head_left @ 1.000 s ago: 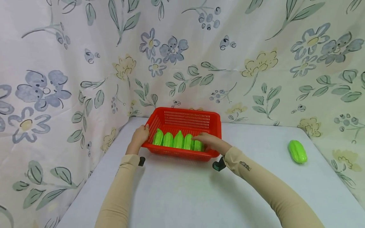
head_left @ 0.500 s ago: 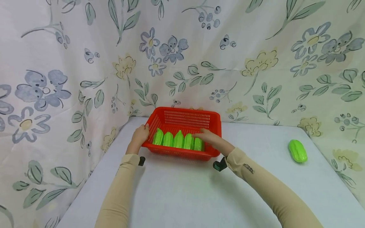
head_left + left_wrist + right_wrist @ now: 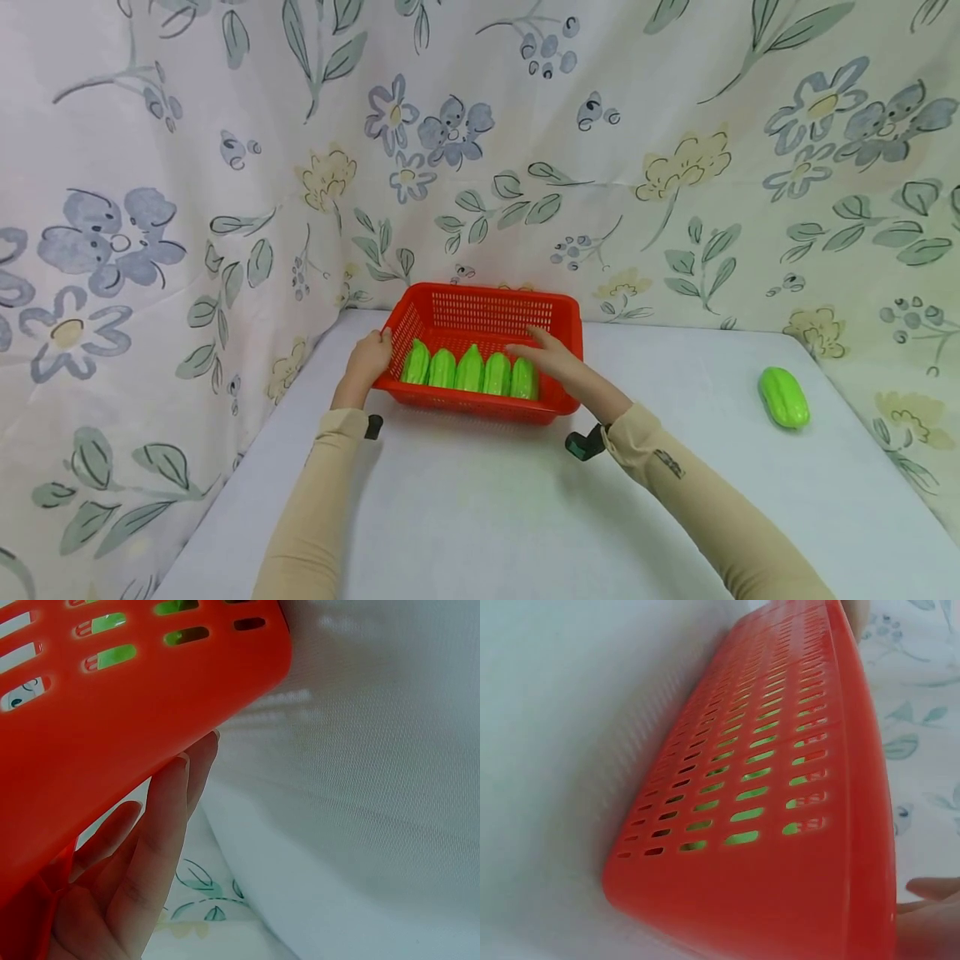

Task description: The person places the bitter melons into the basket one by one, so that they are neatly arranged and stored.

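Note:
A red plastic basket [image 3: 465, 400] with slotted walls stands at the back of the table. Several bright green, glossy, ridged, elongated vegetables [image 3: 470, 369] lie side by side in a row along its near wall. My left hand [image 3: 370, 357] grips the basket's left end at the rim; in the left wrist view its fingers [image 3: 161, 817] reach up under the rim against the outer wall. My right hand [image 3: 558, 364] hovers over the right part of the basket, thumb and fingers spread, holding nothing, beside the rightmost vegetable [image 3: 524, 380].
Another green ridged vegetable [image 3: 784, 398] lies alone toward the table's right side. The white tabletop [image 3: 465, 508] stretches in front of the basket. A floral curtain [image 3: 480, 217] hangs behind and along the left.
My right hand has let go of the rightmost vegetable, rising slightly and drawing back to the right with its fingers spreading. The left hand has stayed at the basket's rim.

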Available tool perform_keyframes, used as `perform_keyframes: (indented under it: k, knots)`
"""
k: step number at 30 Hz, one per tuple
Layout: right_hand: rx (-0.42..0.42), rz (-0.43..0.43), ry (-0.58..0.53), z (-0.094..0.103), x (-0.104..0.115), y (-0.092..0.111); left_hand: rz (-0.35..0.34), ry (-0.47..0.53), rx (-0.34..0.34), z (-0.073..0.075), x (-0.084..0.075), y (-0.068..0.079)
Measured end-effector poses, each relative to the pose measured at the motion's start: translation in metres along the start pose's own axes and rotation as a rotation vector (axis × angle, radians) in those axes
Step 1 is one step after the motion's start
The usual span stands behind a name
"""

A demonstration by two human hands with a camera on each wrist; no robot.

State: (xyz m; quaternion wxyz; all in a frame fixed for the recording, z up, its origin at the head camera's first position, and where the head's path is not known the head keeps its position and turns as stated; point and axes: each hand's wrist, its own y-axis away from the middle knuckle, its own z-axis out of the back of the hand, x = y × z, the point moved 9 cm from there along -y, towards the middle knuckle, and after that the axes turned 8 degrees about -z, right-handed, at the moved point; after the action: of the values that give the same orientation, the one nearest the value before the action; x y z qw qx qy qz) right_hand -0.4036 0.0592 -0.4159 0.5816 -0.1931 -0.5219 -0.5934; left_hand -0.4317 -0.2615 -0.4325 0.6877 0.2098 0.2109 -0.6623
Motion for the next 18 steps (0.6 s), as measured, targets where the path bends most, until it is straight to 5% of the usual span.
perform_keyframes:
  k: [18]
  knots:
    - [0.042, 0.246, -0.25, 0.038, 0.002, 0.021, 0.012, 0.003, -0.006, 0.0, -0.002, 0.004]
